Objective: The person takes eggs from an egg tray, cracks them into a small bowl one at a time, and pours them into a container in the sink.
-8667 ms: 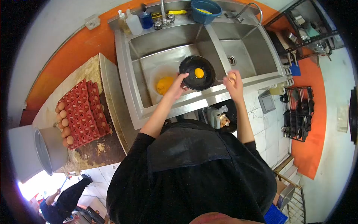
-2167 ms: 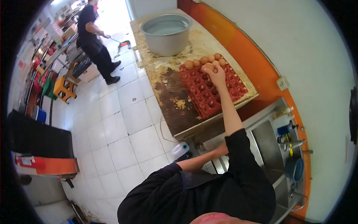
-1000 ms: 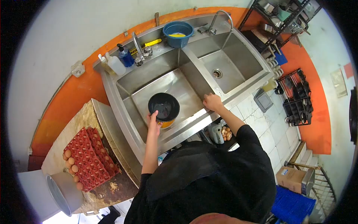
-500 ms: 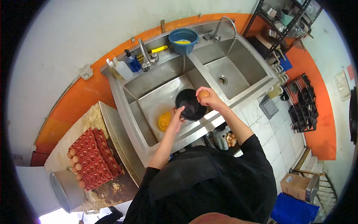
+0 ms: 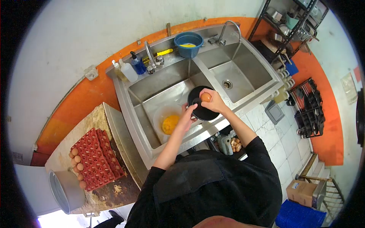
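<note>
My left hand [image 5: 188, 116] grips the near-left rim of a black bowl [image 5: 207, 114] over the left sink basin, its thumb on the inside edge. A brown egg [image 5: 206, 97] is in the fingers of my right hand [image 5: 215, 102], held over the bowl's right side. The shell looks whole from above; its underside is hidden. To the left, in the basin, a translucent bowl [image 5: 157, 117] contains orange-yellow egg yolks [image 5: 170, 124].
Red egg trays [image 5: 95, 161] and several loose eggs [image 5: 78, 159] lie on the worn counter at left, beside a metal pot [image 5: 68, 192]. A blue basin [image 5: 189, 40] stands on the sink ledge near the faucets. Eggshells [image 5: 236, 144] sit below the sink.
The black bowl and my left hand have shifted slightly right. My right hand with the egg has come lower and further over the bowl.
</note>
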`<state>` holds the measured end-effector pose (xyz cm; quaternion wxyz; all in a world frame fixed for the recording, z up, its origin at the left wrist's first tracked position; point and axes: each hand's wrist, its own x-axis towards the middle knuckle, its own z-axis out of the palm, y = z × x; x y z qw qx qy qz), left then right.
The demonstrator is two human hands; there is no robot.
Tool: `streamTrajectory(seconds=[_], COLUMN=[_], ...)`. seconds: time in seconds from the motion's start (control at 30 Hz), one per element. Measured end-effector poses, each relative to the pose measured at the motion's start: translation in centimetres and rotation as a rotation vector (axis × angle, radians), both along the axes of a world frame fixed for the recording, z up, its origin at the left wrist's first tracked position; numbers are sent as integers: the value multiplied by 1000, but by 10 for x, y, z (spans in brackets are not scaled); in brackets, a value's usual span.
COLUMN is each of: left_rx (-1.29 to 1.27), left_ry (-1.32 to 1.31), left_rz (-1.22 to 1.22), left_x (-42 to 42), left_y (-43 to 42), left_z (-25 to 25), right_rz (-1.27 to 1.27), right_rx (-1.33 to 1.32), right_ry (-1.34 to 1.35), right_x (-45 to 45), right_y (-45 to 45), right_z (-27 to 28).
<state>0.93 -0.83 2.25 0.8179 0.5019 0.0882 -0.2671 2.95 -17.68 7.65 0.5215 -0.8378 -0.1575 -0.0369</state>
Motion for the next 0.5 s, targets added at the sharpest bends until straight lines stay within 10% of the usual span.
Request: streamTrajectory(seconds=[0.5], left_rx=[-24], left_ry=[31], left_rz=[2], left_x=[-6], left_y=[0], left_z=[2], right_rz=[-85], right_rx=[-206], right_ry=[-140], right_x=[-13], right_y=[-1], right_z=[38])
